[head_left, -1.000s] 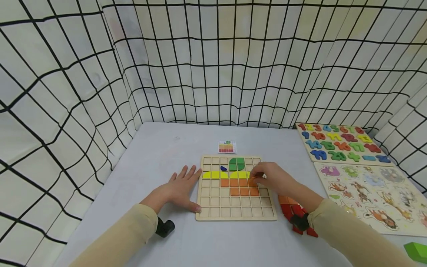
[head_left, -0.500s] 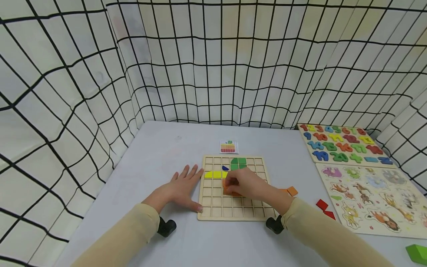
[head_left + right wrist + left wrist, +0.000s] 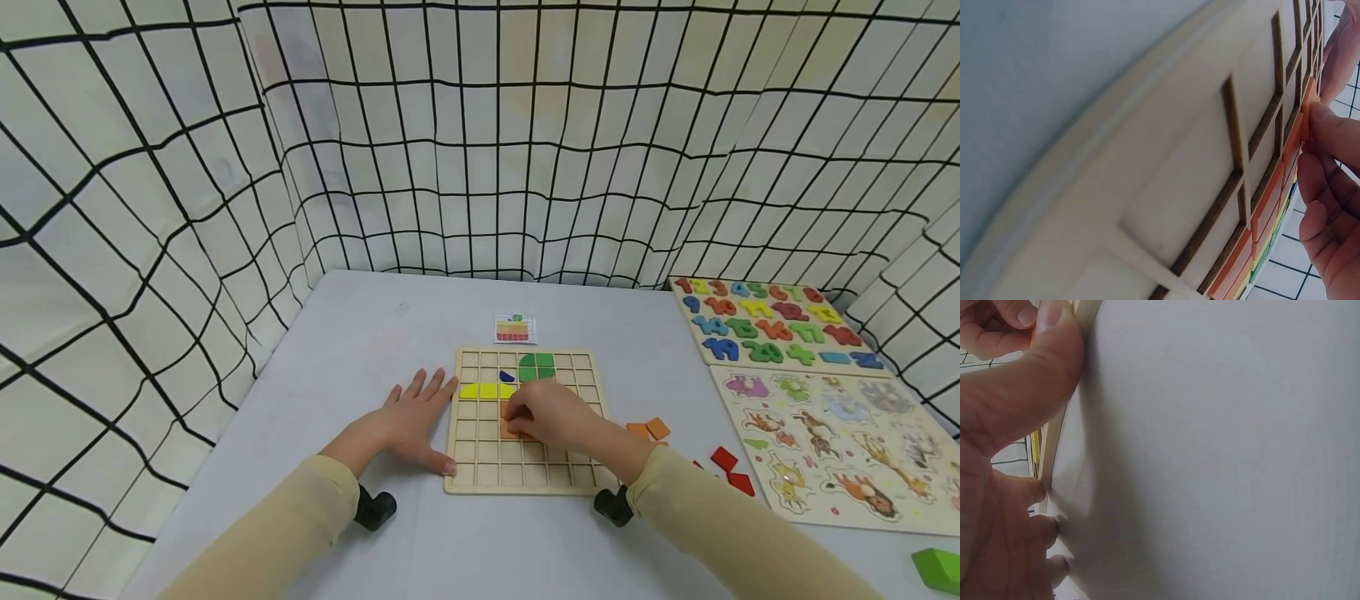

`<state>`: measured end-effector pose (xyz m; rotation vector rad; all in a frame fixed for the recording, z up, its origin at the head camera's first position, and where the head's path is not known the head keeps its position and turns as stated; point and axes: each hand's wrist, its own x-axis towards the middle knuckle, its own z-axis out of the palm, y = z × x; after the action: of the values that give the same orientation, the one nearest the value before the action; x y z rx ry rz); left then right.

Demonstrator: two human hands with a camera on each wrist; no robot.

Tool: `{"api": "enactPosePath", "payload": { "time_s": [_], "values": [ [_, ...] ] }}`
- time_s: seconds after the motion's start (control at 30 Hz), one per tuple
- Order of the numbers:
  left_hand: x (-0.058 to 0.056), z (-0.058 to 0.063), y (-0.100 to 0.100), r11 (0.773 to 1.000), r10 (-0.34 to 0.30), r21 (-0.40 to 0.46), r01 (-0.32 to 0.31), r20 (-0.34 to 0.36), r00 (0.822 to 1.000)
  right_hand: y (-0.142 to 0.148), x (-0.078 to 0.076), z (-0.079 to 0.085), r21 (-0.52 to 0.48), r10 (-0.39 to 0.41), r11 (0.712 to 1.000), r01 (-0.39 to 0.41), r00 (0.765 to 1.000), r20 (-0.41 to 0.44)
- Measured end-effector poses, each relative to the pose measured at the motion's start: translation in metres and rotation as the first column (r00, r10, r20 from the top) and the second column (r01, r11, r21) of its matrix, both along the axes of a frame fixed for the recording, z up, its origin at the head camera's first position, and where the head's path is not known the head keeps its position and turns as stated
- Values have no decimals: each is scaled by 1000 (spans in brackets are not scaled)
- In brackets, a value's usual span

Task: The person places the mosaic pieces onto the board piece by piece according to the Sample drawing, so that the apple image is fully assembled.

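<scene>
A wooden grid board (image 3: 522, 477) lies on the table, with yellow pieces (image 3: 487, 391), green pieces (image 3: 536, 367) and a small dark blue piece (image 3: 507, 377) in its cells. My left hand (image 3: 408, 422) lies with spread fingers along the board's left side, its thumb touching the edge near the front corner. Over the middle of the board, my right hand (image 3: 553, 414) pinches an orange square tile (image 3: 1310, 106) between thumb and fingers, at the left end of the orange rows. More orange tiles (image 3: 1267, 192) lie in the grid beside it; from the head, this hand hides most of them.
A small pattern card (image 3: 514, 329) lies behind the board. Loose orange tiles (image 3: 657, 428) and red tiles (image 3: 723, 458) lie to the right, partly behind my right sleeve. Farther right are a number puzzle (image 3: 765, 321), an animal puzzle (image 3: 840, 433) and a green block (image 3: 937, 571).
My right hand has moved left across the board, from the right end of the orange rows to their left end, uncovering loose tiles on the table. The left hand has stayed put.
</scene>
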<state>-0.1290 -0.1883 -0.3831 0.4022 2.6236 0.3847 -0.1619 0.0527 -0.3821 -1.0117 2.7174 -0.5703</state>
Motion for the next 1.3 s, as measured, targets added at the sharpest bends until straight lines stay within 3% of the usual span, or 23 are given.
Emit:
{"api": "enactPosePath", "payload": {
  "time_s": [0.33, 0.53, 0.7, 0.93, 1.13, 1.3],
  "values": [
    [1, -1, 1, 1000, 5, 12, -5, -5, 1000, 1, 2, -1, 5, 11, 1000, -11, 1000, -4],
    [2, 0, 1, 1000, 2, 23, -2, -7, 1000, 14, -1, 3, -6, -45, 999, 45, 999, 6],
    [2, 1, 2, 1000, 1, 24, -1, -5, 1000, 46, -8, 8, 15, -114, 993, 114, 993, 11],
    [1, 1, 1, 1000, 1, 18, -1, -8, 1000, 107, -16, 15, 52, -221, 975, 217, 971, 97],
    [1, 0, 1, 1000, 3, 21, -3, -10, 1000, 154, -16, 21, 99, -245, 968, 231, 954, 172],
    [1, -1, 1, 1000, 9, 15, -9, -6, 1000, 182, -14, 21, 110, -217, 974, 199, 957, 193]
  ]
}}
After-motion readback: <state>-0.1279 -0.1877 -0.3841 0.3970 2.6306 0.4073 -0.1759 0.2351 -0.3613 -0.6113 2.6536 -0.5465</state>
